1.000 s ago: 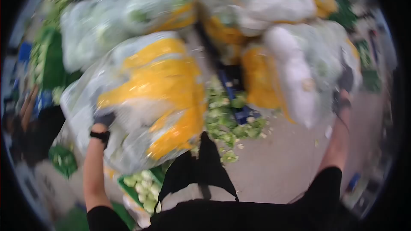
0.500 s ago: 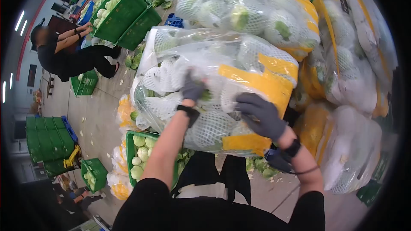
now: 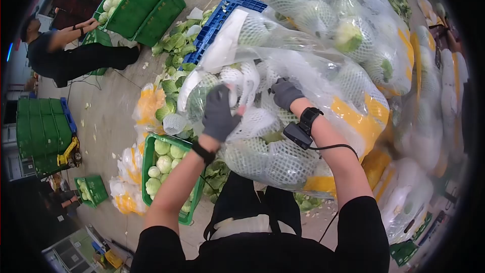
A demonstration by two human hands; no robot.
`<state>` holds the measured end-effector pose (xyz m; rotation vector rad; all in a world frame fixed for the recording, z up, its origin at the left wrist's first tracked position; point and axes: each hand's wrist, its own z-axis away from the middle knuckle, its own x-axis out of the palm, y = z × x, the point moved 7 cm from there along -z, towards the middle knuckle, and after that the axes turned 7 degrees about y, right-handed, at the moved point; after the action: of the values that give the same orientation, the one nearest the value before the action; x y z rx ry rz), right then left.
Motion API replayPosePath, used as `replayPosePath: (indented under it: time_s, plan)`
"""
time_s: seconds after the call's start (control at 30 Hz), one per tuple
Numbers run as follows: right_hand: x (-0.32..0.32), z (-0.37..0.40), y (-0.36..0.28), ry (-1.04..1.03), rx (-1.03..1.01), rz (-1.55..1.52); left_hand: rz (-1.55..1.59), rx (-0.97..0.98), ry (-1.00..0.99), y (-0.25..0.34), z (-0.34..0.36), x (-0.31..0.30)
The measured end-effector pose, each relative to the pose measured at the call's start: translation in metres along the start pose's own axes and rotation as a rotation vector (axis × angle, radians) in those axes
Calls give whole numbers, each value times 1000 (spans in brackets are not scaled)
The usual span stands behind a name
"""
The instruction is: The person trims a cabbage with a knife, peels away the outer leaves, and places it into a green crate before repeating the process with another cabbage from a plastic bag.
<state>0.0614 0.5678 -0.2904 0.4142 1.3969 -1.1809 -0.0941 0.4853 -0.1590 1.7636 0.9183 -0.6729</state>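
A clear plastic bag [image 3: 348,101] with yellow bands lies open before me, holding several cabbages in white foam nets [image 3: 293,162]. My left hand [image 3: 220,114], in a grey glove, is over the bag's left part with its fingers apart, beside the netted cabbages, and holds nothing. My right hand [image 3: 286,93], also gloved in grey, is at the bag's opening with its fingers curled down on something I cannot make out. A small black device [image 3: 298,135] hangs at my right wrist.
More filled bags [image 3: 348,25] lie behind and to the right. A blue pallet [image 3: 217,23] shows under the bags. A green crate of cabbages [image 3: 151,156] stands at lower left. Another person [image 3: 65,55] holds a stacked green crate [image 3: 139,12] at upper left.
The view has shifted, showing more of the blue pallet. My right hand has moved further in over the nets and curled its fingers. My left hand has spread its fingers.
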Motion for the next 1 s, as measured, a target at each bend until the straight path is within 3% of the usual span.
replayPosePath:
  time_s: [0.03, 0.07, 0.1, 0.17, 0.23, 0.27, 0.3, 0.37, 0.4, 0.5, 0.53, 0.57, 0.63, 0.67, 0.7, 0.77, 0.8, 0.83, 0.9, 0.93, 1.0]
  plan:
    - [-14, -5, -14, -79, 58, 187, -88, -89, 82, -19, -13, -6]
    - [-53, -2, -41, 97, 73, 167, -142, -86, 28, -31, -19, 7]
    - [-59, -13, -50, 100, 80, 180, -181, -209, -262, -49, -17, 41]
    - [-66, -25, -36, 115, 410, -127, 19, 4, -598, -44, 8, 100]
    - [-62, -36, -19, 56, 439, -92, 185, -20, -1021, -21, 13, 114]
    - [-67, -40, -13, 162, 337, -171, 125, -222, -1057, -30, -2, 108]
    - [-71, -44, -5, 268, 232, -249, 446, -366, -769, -70, -12, 126]
    - [-62, -48, 13, 369, 98, -411, 357, -553, -349, -100, -57, 88]
    - [-55, -50, 20, 412, 126, -449, 193, -679, -395, -97, -69, 69]
    - [-32, -63, 38, 628, 281, -503, 101, -586, -216, -97, -86, 69]
    - [-34, -73, 39, 699, 324, -506, 353, -407, 119, -101, -92, 75]
    - [-37, -83, 44, 754, 357, -514, 354, -397, 109, -119, -92, 99]
    - [-38, -94, 54, 811, 409, -553, -330, -127, -254, -118, -105, 126]
    - [-41, -96, 58, 827, 420, -578, 196, -332, -82, -126, -110, 123]
    - [-40, -96, 60, 840, 425, -612, 205, -321, -71, -127, -118, 122]
    - [-34, -91, 63, 882, 434, -699, 612, -535, -191, -131, -118, 136]
    - [-32, -90, 66, 895, 436, -771, 1241, -663, -104, -116, -108, 138]
    - [-30, -89, 68, 911, 436, -865, 1204, -799, -217, -113, -97, 141]
    - [-22, -75, 66, 946, 432, -1109, 469, -396, -365, -78, -88, 93]
    - [-18, -64, 63, 947, 422, -1290, 474, -393, -373, -76, -72, 95]
    - [-5, -32, 49, 901, 420, -1721, 820, -351, -28, -68, -52, 83]
